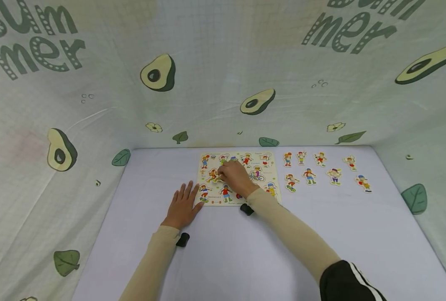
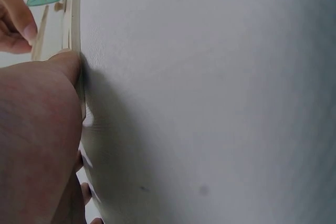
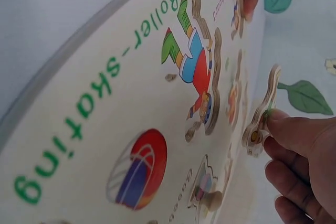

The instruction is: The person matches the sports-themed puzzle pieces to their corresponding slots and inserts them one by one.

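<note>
A wooden puzzle board (image 1: 217,200) printed with sports figures lies near the back of the table. Over its left half, my right hand (image 1: 236,175) pinches a puzzle piece (image 3: 261,114) between thumb and fingers. In the right wrist view this piece is tilted and seen edge-on, so its picture is mostly hidden. My left hand (image 1: 183,207) rests with spread, straight fingers on the table at the board's left side, its thumb touching the near left corner. The left wrist view shows that thumb against the board edge (image 2: 68,19).
Several loose puzzle pieces (image 1: 309,176) lie in two rough rows on the white table (image 1: 313,221), right of the board. A piece with a knob (image 3: 212,201) sits on the board. Behind the table hangs a cloth (image 1: 208,113) printed with avocados.
</note>
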`<state>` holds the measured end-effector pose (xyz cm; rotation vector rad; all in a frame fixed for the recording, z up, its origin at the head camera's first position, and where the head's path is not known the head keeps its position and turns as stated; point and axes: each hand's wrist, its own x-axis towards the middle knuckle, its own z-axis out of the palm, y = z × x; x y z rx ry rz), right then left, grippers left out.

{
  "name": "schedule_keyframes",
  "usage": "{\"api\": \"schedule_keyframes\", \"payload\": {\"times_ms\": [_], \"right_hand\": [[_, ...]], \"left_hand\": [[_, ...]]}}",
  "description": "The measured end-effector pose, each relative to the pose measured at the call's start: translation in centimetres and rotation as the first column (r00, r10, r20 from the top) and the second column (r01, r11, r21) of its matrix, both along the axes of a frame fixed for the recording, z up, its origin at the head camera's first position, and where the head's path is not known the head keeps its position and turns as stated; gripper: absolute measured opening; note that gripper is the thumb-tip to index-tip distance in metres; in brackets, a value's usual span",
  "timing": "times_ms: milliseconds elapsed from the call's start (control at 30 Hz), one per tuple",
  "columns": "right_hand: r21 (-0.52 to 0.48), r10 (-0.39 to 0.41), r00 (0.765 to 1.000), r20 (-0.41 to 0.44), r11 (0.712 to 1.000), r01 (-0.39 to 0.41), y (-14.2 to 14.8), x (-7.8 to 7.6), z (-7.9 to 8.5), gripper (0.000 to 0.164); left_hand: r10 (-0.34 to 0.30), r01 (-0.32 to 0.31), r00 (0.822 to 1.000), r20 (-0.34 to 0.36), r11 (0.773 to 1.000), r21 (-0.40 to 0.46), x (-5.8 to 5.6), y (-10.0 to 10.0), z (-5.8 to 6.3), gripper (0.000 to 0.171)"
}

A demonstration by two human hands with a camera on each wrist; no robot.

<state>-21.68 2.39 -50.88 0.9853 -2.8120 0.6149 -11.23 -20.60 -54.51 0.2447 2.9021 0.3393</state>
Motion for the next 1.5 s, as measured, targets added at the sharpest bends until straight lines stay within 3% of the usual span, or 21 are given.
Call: {"api": "schedule_keyframes", "payload": {"times_ms": [433,700,967,1500], "right_hand": [[0.094,0.0,1.0,0.006,0.996,-0.001,-2.1,-1.3,-0.7,0.007],[0.243,-0.009,0.999,-0.041,0.97,0.019,-3.4,-1.4,-0.9,0.012],[0.297,-0.048,0.999,0.0,0.954,0.045,-4.4,-1.5,-0.9,0.016],[0.231,-0.047,0.999,-0.024,0.972,0.051,-3.5,-0.8,-0.8,0.014]], "left_hand": [[-0.001,0.001,1.0,-0.006,1.0,0.017,0.0,0.0,0.1,0.074],[-0.004,0.004,1.0,-0.009,1.0,0.01,0.0,0.1,0.1,0.074],[-0.012,0.012,1.0,-0.014,1.0,-0.004,-0.1,0.0,0.1,0.074],[-0.008,0.008,1.0,-0.013,1.0,0.008,0.2,0.2,0.6,0.072]]}}
